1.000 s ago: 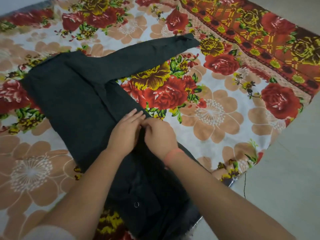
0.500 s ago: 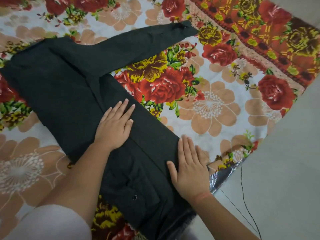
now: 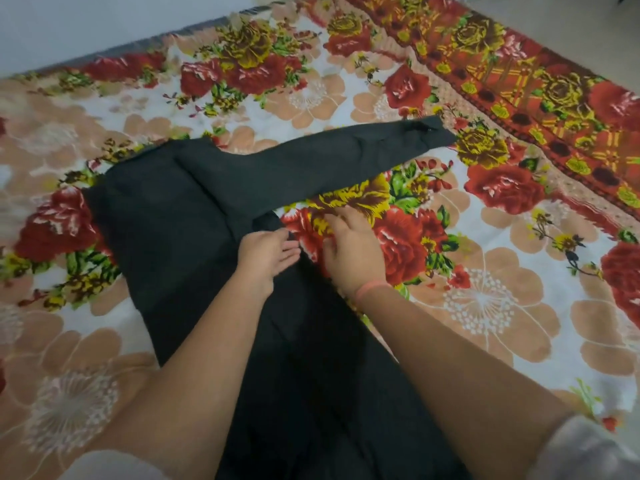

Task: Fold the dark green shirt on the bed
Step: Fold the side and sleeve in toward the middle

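Shirt (image 3: 166, 220), one, lies spread; left hand (image 3: 266, 259) and right hand (image 3: 353, 252) touch its edge, fingers apparently straight.

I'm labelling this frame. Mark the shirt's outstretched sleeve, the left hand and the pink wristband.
sleeve (image 3: 329, 164), head view, mid-length of the dark fabric.
left hand (image 3: 265, 258), head view, back of the hand.
wristband (image 3: 371, 289), head view, middle of the pink band.
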